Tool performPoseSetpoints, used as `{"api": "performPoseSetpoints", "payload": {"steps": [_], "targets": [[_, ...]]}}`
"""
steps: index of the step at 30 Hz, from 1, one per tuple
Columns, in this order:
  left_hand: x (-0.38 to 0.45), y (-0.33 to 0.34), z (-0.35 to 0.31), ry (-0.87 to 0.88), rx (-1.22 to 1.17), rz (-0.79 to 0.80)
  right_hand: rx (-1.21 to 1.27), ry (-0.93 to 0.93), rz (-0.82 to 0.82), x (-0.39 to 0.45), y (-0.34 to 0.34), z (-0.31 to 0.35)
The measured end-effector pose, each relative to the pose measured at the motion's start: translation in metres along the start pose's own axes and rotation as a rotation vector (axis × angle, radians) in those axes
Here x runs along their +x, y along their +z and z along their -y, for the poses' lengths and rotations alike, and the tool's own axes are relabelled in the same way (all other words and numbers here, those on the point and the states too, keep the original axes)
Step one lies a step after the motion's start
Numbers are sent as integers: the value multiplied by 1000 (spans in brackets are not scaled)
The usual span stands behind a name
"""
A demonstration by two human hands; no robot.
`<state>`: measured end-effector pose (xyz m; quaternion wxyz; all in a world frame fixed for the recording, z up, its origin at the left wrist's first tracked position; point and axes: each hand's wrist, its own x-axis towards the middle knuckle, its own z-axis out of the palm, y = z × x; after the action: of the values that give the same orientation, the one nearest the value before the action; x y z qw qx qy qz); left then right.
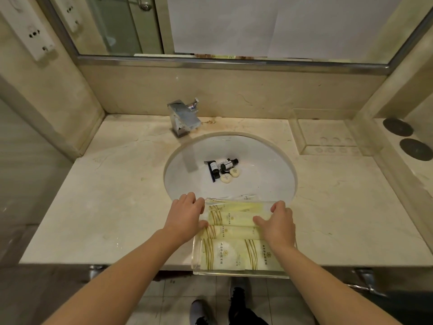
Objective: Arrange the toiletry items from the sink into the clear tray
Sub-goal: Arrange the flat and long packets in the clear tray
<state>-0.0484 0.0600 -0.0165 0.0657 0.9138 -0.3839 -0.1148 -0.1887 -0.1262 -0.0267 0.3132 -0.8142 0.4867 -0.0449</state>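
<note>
A clear tray (pixel 196 256) rests at the counter's front edge, overhanging the sink rim, and holds several pale yellow packets (pixel 234 254). My left hand (pixel 187 213) grips its far left side, thumb on a packet. My right hand (pixel 277 222) holds the far right side, fingers over the packets. In the white sink (pixel 262 174) lie two small dark bottles (pixel 221 165), a black comb (pixel 210 171) and two round cream soaps (pixel 230 175). Some flat white sachets (pixel 244 197) lie at the sink's near wall, just beyond the tray.
A chrome faucet (pixel 184 117) stands behind the sink on the beige marble counter (pixel 117 195). A second clear tray (pixel 328 134) sits at the back right, beside two dark round coasters (pixel 406 139). A mirror (pixel 234 26) spans the back wall.
</note>
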Motion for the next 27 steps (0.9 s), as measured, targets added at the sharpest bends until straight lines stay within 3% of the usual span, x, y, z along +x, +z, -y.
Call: {"api": "performPoseSetpoints", "payload": {"steps": [12,19,24,27], "targets": [[8,4,1,8,-12,61,-38,-199,29,-5,15,1],[12,6,0,-25,-13,53,-248,-149,-14,-1,13,-5],[18,2,1,-26,-18,49,-154,-218,-118,2,7,-5],[19,-3,2,-8,-71,-57,-83,-291,-188,10,2,4]]}}
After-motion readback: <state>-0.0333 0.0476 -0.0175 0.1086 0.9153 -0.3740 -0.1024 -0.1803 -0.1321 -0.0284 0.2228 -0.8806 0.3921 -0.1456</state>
